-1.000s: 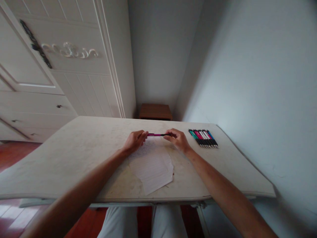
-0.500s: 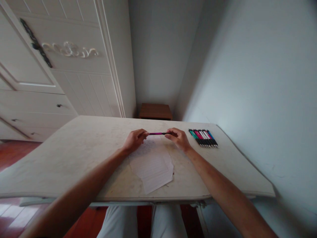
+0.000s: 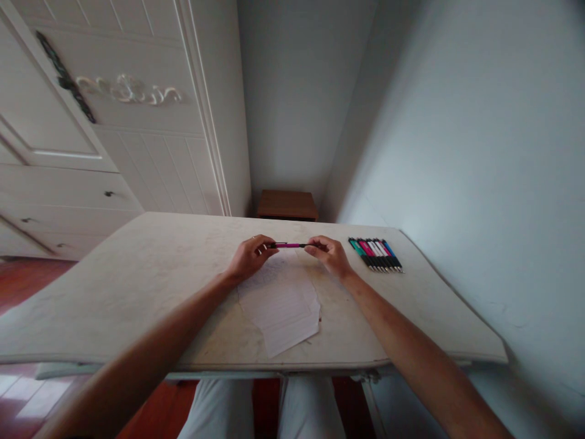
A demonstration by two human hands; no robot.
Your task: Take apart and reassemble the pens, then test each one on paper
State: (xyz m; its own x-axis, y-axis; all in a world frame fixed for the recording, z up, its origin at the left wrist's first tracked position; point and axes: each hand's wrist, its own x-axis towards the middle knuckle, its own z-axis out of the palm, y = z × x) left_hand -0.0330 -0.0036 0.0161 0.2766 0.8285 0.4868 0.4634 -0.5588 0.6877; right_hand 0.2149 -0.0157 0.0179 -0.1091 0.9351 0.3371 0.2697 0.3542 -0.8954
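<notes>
A purple pen point(image 3: 289, 246) with black ends is held level above the top of a torn sheet of lined paper point(image 3: 287, 317). My right hand point(image 3: 329, 253) pinches the black grip end between thumb and fingers, hiding the tip. At the other end, by the black clip, my left hand point(image 3: 250, 256) has its thumb and fingertips closed lightly around the pen. Scribbled marks show on the paper's upper left part, beside my left hand. To the right of my right hand lies a row of several pens point(image 3: 375, 255) in green, pink, white and blue with black grips.
The pale, stained table point(image 3: 137, 292) reaches from its front edge to a small brown wooden cabinet point(image 3: 287, 204) behind it. A white wardrobe point(image 3: 159, 158) stands at the left. A grey wall point(image 3: 479, 152) runs close along the table's right side.
My left fingers have loosened and shifted slightly left along the pen, uncovering more of its barrel and the clip. My right hand has stayed in place.
</notes>
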